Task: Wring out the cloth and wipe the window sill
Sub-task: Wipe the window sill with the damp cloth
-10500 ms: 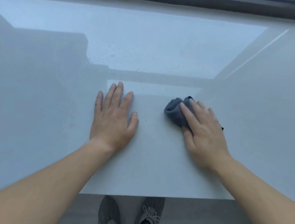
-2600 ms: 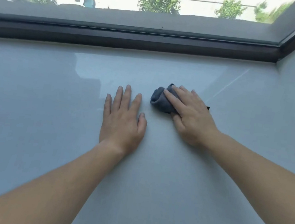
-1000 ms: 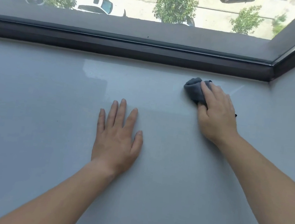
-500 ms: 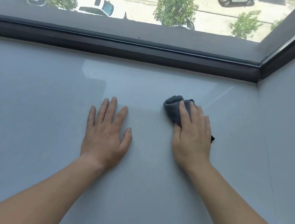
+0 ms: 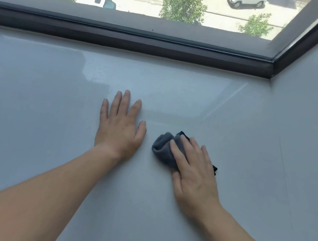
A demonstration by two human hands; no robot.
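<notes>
A bunched dark grey cloth (image 5: 162, 147) lies on the wide, glossy light-grey window sill (image 5: 52, 108), right of centre. My right hand (image 5: 194, 172) lies flat on top of it, fingers straight and pressing it onto the sill; a dark corner of the cloth sticks out to the right of the hand. My left hand (image 5: 120, 129) rests palm-down on the bare sill just left of the cloth, fingers spread and straight, holding nothing. A narrow gap separates the left thumb from the cloth.
A dark window frame (image 5: 143, 43) runs along the back of the sill and meets a slanted frame bar at the right corner. A pale side wall (image 5: 310, 121) bounds the sill on the right. Through the glass, trees and parked cars lie far below.
My right hand has slid the cloth from near the window frame back toward me and leftward, ending close beside my left hand. The left hand has stayed flat on the sill.
</notes>
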